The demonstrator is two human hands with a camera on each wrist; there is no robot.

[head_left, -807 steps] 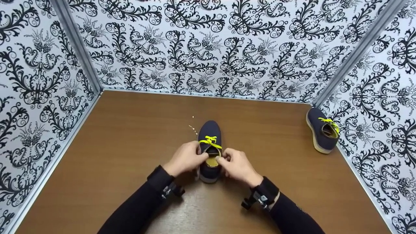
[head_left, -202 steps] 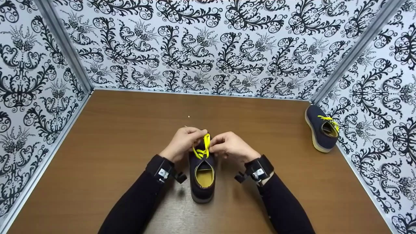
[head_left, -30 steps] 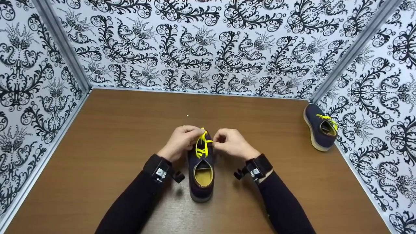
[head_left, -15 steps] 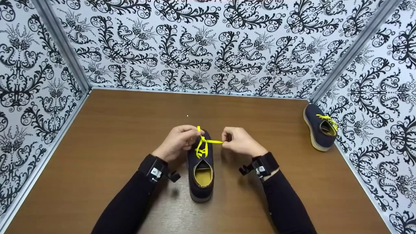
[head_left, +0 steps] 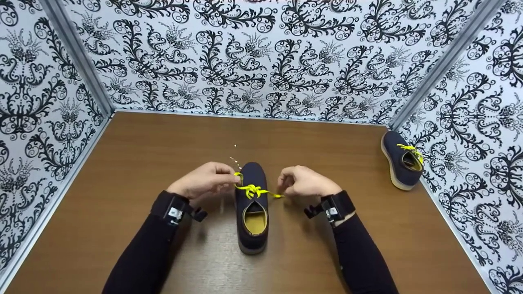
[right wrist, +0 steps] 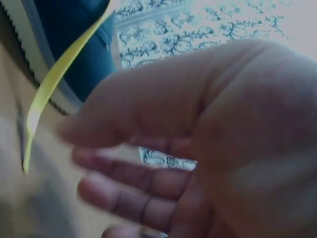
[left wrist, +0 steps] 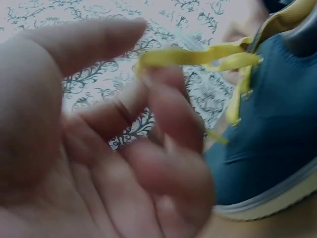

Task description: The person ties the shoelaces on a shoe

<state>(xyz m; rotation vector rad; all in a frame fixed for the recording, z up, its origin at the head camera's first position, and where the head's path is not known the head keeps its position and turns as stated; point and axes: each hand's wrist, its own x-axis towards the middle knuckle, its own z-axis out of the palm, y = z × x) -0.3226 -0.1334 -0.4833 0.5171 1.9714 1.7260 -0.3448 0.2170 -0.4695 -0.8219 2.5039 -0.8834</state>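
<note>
A dark navy shoe (head_left: 251,232) with a yellow insole stands on the table, toe pointing away. Its yellow shoelace (head_left: 254,190) is knotted over the tongue. At the left of the shoe, my left hand (head_left: 209,179) touches one lace end, which curls at the fingertips. In the left wrist view that lace (left wrist: 183,57) lies over the index fingertip, with the thumb apart from it. To the right is my right hand (head_left: 306,181), fingers loosely bent and holding nothing. The other lace end (right wrist: 47,84) hangs free beside the thumb in the right wrist view.
A matching shoe (head_left: 402,161) with tied yellow laces sits at the table's far right, by the patterned side wall (head_left: 482,134). A patterned back wall (head_left: 261,61) closes off the wooden table (head_left: 171,134). Small bright specks (head_left: 235,159) show near the shoe's toe.
The hands have moved apart, pulling the laces sideways; the knot now lies flat on the shoe. My right hand has let its lace end go, and my left thumb is off the lace.
</note>
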